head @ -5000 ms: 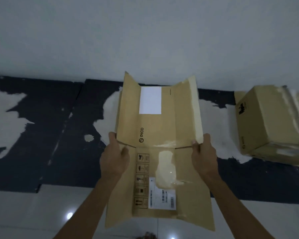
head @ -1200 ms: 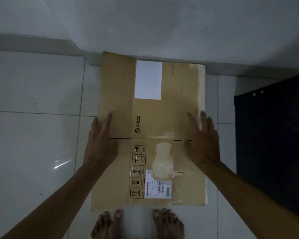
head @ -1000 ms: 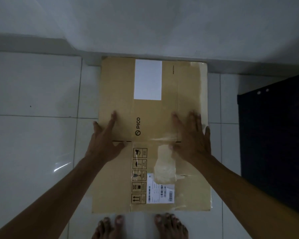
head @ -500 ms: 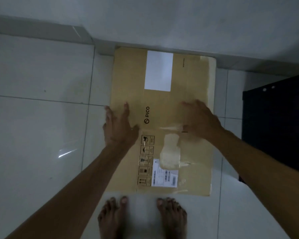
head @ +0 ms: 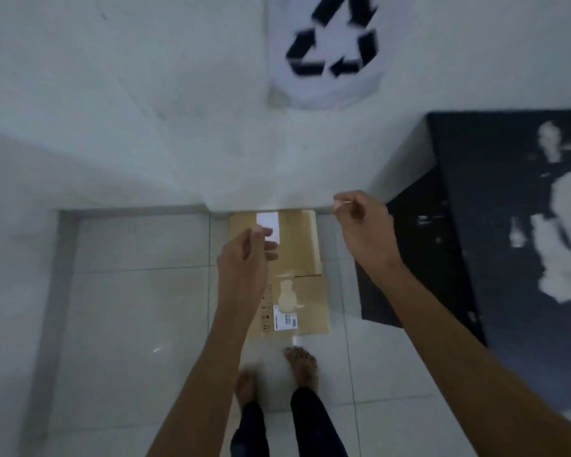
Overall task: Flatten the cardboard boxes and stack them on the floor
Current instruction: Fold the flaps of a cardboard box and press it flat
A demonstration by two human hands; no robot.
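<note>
Both hands have come off the flattened box since 0.5 s ago, when they were pressed on its top face; the camera is also higher now, so the view takes in far more floor and wall. Left hand [head: 243,258] is raised in the air over the box's left edge, fingers loosely curled, holding nothing. Right hand [head: 365,222] is raised further right and further from the camera, near the wall base, also loosely curled and empty as far as I can tell; motion blur hides its fingertips.

Flattened cardboard box [head: 302,275] lies flat on the white tiled floor [head: 129,308], far edge against the wall base, in the corner where the wall steps out. White label [head: 271,222] sits at its far end, shipping label [head: 285,321] and a pale tape patch at the near end. 2 bare feet stand just short of its near edge, right foot [head: 302,364] closer to it, left foot [head: 246,387] behind.

Dark mat [head: 475,258] with white patches lies right of the box, apart from it. Recycling sign [head: 333,41] hangs on the wall [head: 112,94] above, blurred.
</note>
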